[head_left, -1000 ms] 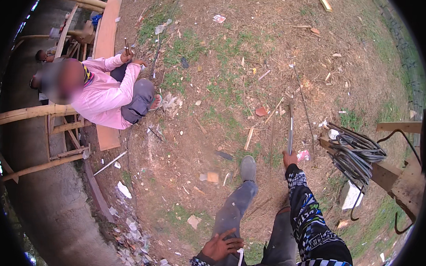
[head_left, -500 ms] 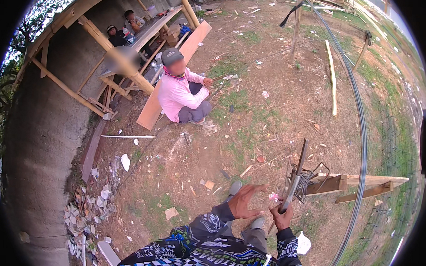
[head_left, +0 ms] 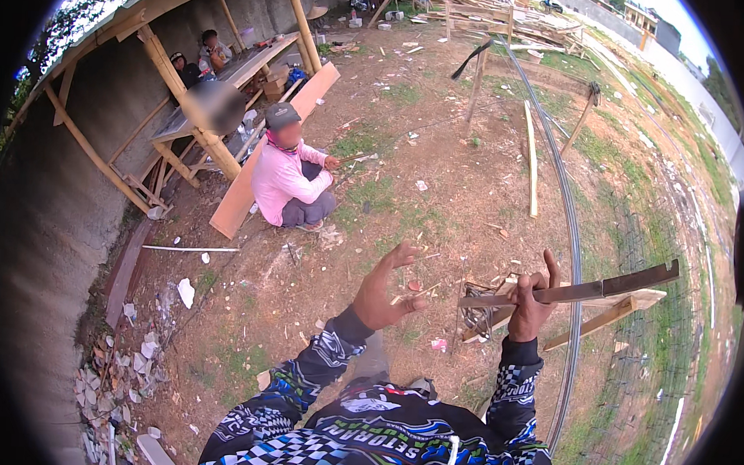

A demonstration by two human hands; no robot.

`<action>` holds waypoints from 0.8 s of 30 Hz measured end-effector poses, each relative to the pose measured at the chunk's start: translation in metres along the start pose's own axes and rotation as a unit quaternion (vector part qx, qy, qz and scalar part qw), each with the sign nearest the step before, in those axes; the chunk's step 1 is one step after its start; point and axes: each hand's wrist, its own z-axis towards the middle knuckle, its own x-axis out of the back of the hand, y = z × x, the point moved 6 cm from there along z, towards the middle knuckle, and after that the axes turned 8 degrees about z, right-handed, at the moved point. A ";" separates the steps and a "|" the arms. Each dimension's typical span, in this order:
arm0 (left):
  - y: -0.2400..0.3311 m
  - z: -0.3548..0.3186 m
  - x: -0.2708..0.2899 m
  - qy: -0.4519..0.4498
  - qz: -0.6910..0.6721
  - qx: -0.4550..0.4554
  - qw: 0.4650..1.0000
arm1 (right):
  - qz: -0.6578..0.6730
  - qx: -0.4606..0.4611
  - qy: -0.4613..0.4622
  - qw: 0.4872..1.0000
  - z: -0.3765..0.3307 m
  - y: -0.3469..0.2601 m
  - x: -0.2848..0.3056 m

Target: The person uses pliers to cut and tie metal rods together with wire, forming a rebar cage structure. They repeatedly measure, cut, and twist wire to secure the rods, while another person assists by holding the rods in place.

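— What did the hands have at that moment?

— From my remote seat I saw the right hand (head_left: 532,308) closed around a long flat metal bar (head_left: 583,291), held roughly level and pointing off to the right. The left hand (head_left: 388,289) was empty, fingers spread, lifted just beside the bar's near end but apart from it.

— What worried you?

— The bar was gripped near one end, so I judged the long free end could dip or swing (one hand only, the other off it). It might have struck the wooden trestle (head_left: 607,314) just below, or snagged the bundle of wire (head_left: 477,312) sitting there.

— And the place?

— Bare dirt ground (head_left: 439,186) with patchy grass, strewn with scraps and offcuts. A long curved steel rod (head_left: 570,239) ran across it. A person in a pink shirt (head_left: 288,180) crouched well apart, beside a leaning plank (head_left: 264,159), near a timber shelter against a concrete wall (head_left: 45,221).
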 end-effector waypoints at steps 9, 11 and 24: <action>-0.354 -0.372 -0.051 -0.218 0.037 0.606 0.764 | 0.172 0.031 -0.194 0.965 0.087 0.030 -0.103; -0.361 -0.465 -0.027 -0.265 -0.011 0.717 0.645 | 0.157 0.069 -0.172 0.970 0.106 0.020 -0.104; -0.442 -0.408 0.001 -0.124 -0.138 0.760 0.623 | 0.215 -0.008 -0.217 0.952 0.147 0.004 -0.059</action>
